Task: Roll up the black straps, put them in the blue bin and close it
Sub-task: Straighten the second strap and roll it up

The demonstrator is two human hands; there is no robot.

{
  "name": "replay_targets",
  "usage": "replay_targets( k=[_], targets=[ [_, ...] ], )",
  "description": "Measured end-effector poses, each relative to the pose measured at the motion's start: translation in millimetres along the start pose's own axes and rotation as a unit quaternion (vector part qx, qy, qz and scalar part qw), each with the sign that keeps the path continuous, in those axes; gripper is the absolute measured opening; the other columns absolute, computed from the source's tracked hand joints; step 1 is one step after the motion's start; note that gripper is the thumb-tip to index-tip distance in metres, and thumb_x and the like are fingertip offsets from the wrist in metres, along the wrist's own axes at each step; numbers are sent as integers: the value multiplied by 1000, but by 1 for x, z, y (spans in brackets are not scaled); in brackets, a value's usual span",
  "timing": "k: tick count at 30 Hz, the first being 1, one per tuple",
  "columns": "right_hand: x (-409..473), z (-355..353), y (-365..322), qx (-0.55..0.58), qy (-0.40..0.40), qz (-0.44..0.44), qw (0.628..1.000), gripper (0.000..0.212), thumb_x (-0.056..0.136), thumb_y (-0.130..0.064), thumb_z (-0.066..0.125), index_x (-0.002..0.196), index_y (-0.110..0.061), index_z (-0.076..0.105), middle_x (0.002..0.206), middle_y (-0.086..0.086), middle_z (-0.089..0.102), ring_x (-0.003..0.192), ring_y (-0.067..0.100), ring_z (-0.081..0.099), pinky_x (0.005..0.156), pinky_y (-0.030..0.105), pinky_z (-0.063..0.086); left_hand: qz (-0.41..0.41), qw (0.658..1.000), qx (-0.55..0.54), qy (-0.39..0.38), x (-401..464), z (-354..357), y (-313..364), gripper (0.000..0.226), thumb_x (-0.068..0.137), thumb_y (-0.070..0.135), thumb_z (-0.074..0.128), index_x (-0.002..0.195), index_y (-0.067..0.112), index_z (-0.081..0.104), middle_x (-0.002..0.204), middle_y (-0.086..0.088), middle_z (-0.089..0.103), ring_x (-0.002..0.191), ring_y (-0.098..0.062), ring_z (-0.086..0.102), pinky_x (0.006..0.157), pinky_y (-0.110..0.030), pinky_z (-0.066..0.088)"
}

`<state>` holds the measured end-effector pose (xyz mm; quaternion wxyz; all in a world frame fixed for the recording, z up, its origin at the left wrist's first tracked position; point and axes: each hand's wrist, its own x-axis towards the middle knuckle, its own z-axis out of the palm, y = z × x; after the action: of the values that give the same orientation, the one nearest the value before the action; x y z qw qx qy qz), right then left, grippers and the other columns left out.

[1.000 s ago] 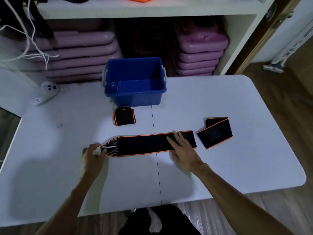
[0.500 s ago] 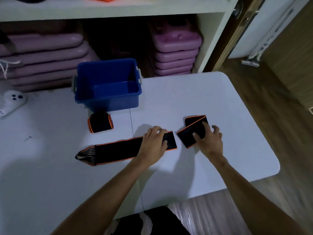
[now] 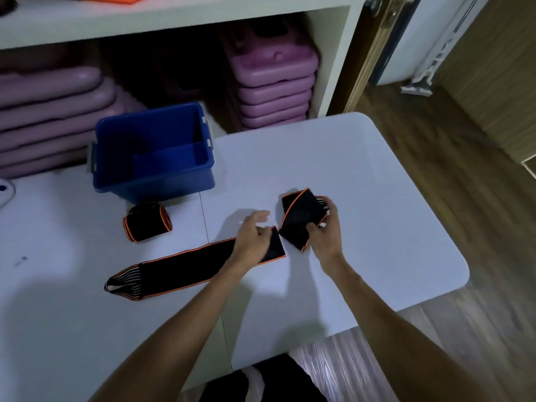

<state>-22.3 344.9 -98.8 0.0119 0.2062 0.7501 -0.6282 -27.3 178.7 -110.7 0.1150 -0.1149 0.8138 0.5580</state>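
Note:
A long black strap with orange edges lies flat on the white table, its striped end at the left. My left hand rests on the strap near its right part, fingers spread. My right hand grips the strap's folded right end and lifts it off the table. A rolled black strap sits just in front of the open blue bin, which looks empty. No lid is in view.
Purple cases are stacked on the shelf behind the table. A white controller lies at the far left edge. The table's right edge drops to a wooden floor.
My left hand left the strap's striped end and moved right onto it. My right hand went to the folded end, closed on it and raised it. The camera swung right.

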Motion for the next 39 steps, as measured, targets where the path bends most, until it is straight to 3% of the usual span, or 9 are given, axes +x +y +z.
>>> replay_targets(
  k=[4, 6, 8, 12, 16, 22, 28, 36, 39],
  targets=[
    [-19, 0, 5, 4, -195, 7, 981, 67, 84, 17, 40, 136, -25, 49, 104, -9, 63, 83, 7, 59, 71, 15, 47, -22, 989, -32, 144, 18, -41, -13, 20, 90, 11, 51, 100, 22, 63, 102, -2, 67, 93, -22, 64, 82, -31, 51],
    [-25, -1, 14, -47, -273, 8, 961, 66, 83, 13, 40, 129, -33, 51, 70, -16, 53, 58, 2, 45, 54, 11, 38, -11, 989, -12, 147, 20, -57, -18, 21, 90, 13, 49, 97, 27, 62, 98, 7, 65, 92, -16, 64, 74, -19, 48],
    [-26, -5, 20, -125, -307, -2, 944, 63, 82, 10, 40, 124, -36, 51, 67, -21, 44, 51, -1, 42, 50, 10, 33, 21, 991, 43, 126, 20, -62, -20, 22, 89, 11, 48, 100, 25, 62, 103, 4, 65, 86, -7, 62, 71, -12, 43],
    [-21, -25, 24, -286, -293, -10, 912, 55, 82, 2, 42, 120, -37, 46, 108, -19, 60, 74, 8, 63, 66, 33, 50, 92, 987, 117, 51, 17, -46, -16, 25, 88, 4, 49, 107, 15, 61, 115, -8, 60, 96, -18, 59, 88, -26, 47],
    [-8, -53, 29, -483, -199, -45, 852, 54, 81, -12, 47, 128, -37, 43, 112, -1, 54, 102, 25, 57, 88, 43, 45, 138, 956, 258, 10, 23, -27, -6, 37, 88, 12, 56, 124, 18, 52, 135, -8, 41, 121, -28, 42, 101, -42, 42],
    [-20, -86, 47, -553, -119, -80, 821, 74, 81, -53, 63, 145, -36, 28, 137, 1, 44, 124, 28, 44, 97, 51, 39, 94, 941, 320, 60, 72, -29, 19, 62, 89, 17, 61, 144, 19, 31, 158, -18, 11, 146, -34, 7, 114, -47, 25],
    [-38, -91, 56, -575, -106, -115, 803, 82, 75, -56, 60, 146, -36, 24, 127, 3, 48, 112, 28, 48, 84, 44, 47, 60, 923, 380, 22, 104, -32, 25, 28, 88, 14, 60, 115, 9, 59, 118, -20, 57, 110, -36, 53, 92, -42, 45],
    [-41, -88, 50, -563, -127, -179, 796, 85, 67, -65, 61, 142, -37, 32, 118, 1, 51, 102, 27, 53, 81, 44, 50, 48, 966, 220, 125, 41, -96, -1, 10, 78, 5, 62, 82, 14, 62, 83, 1, 65, 75, -14, 59, 67, -19, 43],
    [-40, -71, 43, -569, -132, -244, 774, 86, 65, -69, 63, 140, -33, 41, 115, 0, 52, 101, 25, 52, 83, 43, 48, 3, 967, 195, 165, 8, -148, -24, 9, 78, 9, 66, 83, 16, 66, 80, 0, 65, 73, -23, 65, 75, -29, 50]
  ],
)
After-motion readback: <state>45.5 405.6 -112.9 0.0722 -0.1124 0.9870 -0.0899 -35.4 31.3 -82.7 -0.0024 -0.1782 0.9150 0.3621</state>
